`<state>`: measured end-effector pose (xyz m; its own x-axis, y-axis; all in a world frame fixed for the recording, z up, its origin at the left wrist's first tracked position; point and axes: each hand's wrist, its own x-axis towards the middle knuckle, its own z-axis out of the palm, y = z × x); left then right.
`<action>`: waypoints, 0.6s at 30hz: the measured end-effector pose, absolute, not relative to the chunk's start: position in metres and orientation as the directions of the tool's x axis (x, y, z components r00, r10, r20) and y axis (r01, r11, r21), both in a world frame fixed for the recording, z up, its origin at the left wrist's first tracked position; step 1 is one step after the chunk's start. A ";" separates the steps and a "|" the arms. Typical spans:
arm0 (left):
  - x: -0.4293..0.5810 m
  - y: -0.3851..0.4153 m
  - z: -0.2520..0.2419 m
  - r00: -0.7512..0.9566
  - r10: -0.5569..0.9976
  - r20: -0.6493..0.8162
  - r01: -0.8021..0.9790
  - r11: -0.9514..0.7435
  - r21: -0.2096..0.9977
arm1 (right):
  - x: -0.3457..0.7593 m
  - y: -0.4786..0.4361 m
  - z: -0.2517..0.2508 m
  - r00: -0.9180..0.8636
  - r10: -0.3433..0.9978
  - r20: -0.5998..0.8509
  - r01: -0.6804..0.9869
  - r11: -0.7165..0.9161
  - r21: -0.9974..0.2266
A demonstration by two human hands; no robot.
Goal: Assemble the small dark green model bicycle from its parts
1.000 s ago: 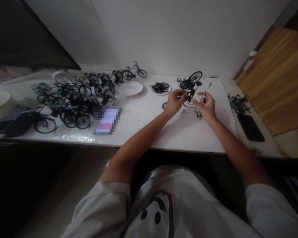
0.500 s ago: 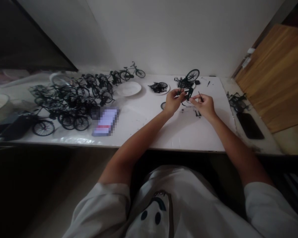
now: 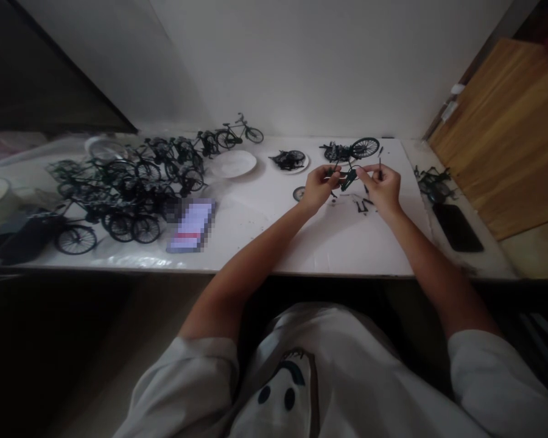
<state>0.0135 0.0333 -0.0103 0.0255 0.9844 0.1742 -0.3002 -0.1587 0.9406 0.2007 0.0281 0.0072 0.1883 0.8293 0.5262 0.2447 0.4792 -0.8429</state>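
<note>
My left hand (image 3: 319, 187) is closed around one side of a dark green model bicycle frame (image 3: 348, 176), held above the white table. The fingertips of my right hand (image 3: 384, 190) pinch at its other side, by a thin curved part. A slim dark rod-like tool (image 3: 380, 168) sticks up from the fingers of my right hand; its kind is unclear. Just below lie small loose dark parts (image 3: 361, 207). Left of my left wrist lies a small wheel (image 3: 299, 194), partly covered by the hand. Behind my hands rests a pile of bicycle parts with a spoked wheel (image 3: 365, 148).
Many finished-looking model bicycles (image 3: 132, 201) crowd the left side. A white plate (image 3: 234, 163) and a smaller plate of parts (image 3: 304, 167) stand toward the wall. A lit phone (image 3: 192, 226) lies left, a dark phone (image 3: 457, 227) right. A wooden board (image 3: 506, 140) leans at right.
The frame has turned between my hands, and my right hand has shifted slightly right with the tool more upright. The spoked wheel behind has tipped down to the right.
</note>
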 end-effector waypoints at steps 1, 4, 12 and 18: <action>0.013 0.033 -0.011 0.031 0.983 0.179 -0.302 -0.161 0.940 | 0.201 0.029 0.007 0.204 0.848 0.489 0.208 0.451 -0.868; 0.012 0.034 -0.011 0.035 0.983 0.181 -0.292 -0.164 0.942 | 0.202 0.031 0.008 0.181 0.934 0.307 0.052 0.303 -0.952; 0.011 0.036 -0.013 0.025 0.979 0.200 -0.306 -0.183 0.934 | 0.197 0.024 0.016 0.022 0.993 0.120 -0.188 0.122 -0.975; 0.011 0.033 -0.008 -0.008 0.987 0.163 -0.325 -0.157 0.933 | 0.196 0.023 0.019 -0.015 0.996 0.091 -0.134 0.088 -0.987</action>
